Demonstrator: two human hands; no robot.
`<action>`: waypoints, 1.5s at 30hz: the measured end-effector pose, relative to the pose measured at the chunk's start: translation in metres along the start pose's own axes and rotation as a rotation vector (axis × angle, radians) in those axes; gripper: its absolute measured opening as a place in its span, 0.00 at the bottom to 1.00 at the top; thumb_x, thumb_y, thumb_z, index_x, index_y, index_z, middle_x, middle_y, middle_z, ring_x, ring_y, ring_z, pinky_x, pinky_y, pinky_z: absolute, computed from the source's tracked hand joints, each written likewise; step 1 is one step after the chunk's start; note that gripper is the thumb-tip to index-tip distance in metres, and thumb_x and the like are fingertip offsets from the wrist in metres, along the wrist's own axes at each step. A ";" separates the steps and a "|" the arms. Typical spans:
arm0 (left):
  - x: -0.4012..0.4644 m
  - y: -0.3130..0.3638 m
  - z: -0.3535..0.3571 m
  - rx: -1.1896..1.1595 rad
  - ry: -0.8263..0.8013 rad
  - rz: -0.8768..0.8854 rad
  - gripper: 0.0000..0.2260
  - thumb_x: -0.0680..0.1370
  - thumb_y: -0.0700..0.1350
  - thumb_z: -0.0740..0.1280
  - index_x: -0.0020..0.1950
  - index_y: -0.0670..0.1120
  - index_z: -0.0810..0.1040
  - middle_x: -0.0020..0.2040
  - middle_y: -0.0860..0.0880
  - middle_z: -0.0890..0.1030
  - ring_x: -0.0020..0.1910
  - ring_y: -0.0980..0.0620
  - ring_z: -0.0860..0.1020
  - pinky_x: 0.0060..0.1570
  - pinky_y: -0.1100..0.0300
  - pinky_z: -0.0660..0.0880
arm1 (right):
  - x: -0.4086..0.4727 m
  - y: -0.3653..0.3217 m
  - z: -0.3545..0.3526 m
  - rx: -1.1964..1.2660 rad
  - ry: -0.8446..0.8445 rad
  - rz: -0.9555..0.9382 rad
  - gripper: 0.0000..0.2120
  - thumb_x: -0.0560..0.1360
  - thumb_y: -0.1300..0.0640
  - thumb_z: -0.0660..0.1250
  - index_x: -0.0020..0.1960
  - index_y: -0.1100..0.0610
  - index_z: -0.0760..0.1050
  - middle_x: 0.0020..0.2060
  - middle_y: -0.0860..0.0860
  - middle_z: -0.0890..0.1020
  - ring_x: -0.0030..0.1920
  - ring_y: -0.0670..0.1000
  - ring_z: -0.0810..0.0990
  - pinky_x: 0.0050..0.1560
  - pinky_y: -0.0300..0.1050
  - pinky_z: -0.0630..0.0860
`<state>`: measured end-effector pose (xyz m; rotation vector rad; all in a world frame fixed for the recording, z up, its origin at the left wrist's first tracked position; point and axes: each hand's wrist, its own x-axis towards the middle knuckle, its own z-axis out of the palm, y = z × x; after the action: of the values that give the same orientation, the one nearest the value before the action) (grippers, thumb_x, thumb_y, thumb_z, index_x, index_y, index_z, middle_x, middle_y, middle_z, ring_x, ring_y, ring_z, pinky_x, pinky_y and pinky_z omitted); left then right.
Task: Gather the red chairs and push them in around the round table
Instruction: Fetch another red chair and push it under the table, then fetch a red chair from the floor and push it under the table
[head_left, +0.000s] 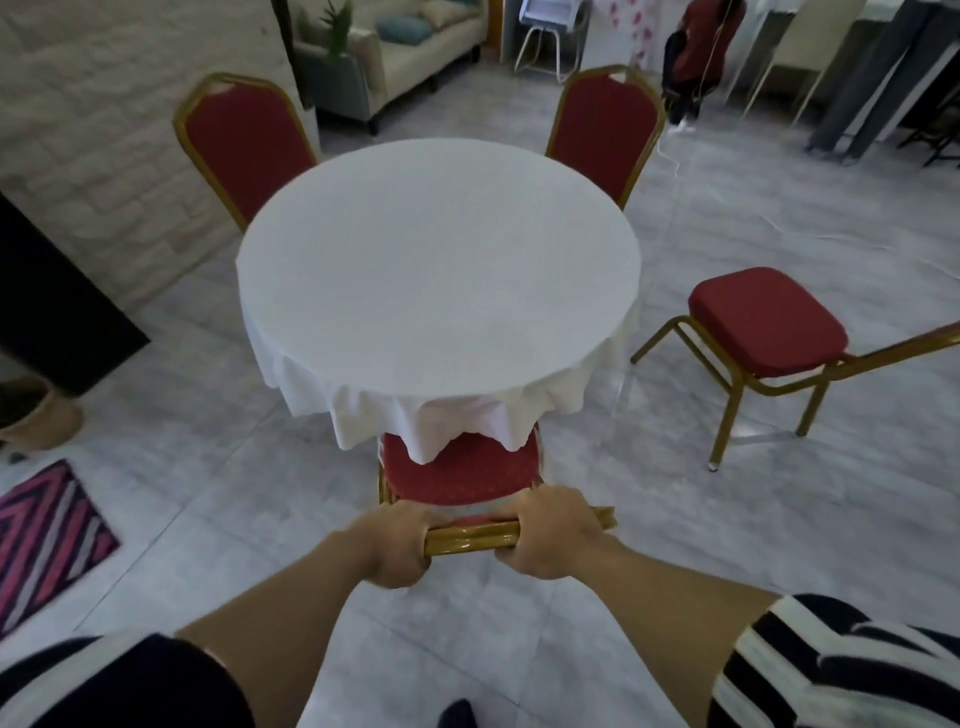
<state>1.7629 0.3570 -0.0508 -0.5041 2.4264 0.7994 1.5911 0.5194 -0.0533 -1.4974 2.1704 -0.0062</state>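
- The left hand (396, 545) and the right hand (553, 535) both gripped the gold top rail of the near chair (460, 475) at lower centre, fingers curled tight around the rail.
- That chair's red seat sat partly under the hanging white cloth of the round table (439, 249) in mid-frame.
- Two more red chairs stood tucked at the table's far edge, one at upper left (241, 137) and one at upper right (605, 124).
- A fourth chair (766, 322) stood at the right of the frame, apart from the table.
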 end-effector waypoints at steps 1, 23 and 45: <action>-0.001 0.000 0.001 -0.003 0.004 -0.001 0.30 0.74 0.41 0.63 0.71 0.67 0.74 0.48 0.60 0.81 0.49 0.51 0.80 0.45 0.63 0.74 | -0.001 -0.001 0.002 0.013 0.007 0.015 0.19 0.73 0.38 0.64 0.63 0.35 0.82 0.44 0.46 0.86 0.45 0.54 0.84 0.53 0.50 0.80; 0.006 0.038 -0.060 0.129 -0.013 -0.035 0.49 0.66 0.83 0.60 0.81 0.60 0.65 0.73 0.52 0.77 0.68 0.48 0.76 0.67 0.51 0.72 | -0.029 0.011 -0.040 0.094 0.102 0.062 0.43 0.60 0.11 0.58 0.58 0.43 0.78 0.49 0.45 0.83 0.51 0.52 0.81 0.52 0.50 0.73; 0.176 0.377 -0.059 0.406 -0.036 0.288 0.44 0.75 0.75 0.63 0.85 0.54 0.57 0.84 0.46 0.63 0.82 0.44 0.62 0.78 0.48 0.58 | -0.219 0.289 -0.092 0.254 0.260 0.510 0.56 0.60 0.13 0.62 0.81 0.41 0.65 0.78 0.50 0.73 0.76 0.58 0.73 0.72 0.56 0.69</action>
<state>1.4168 0.5728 0.0492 0.0149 2.5672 0.3975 1.3604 0.8010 0.0331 -0.8133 2.5870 -0.3056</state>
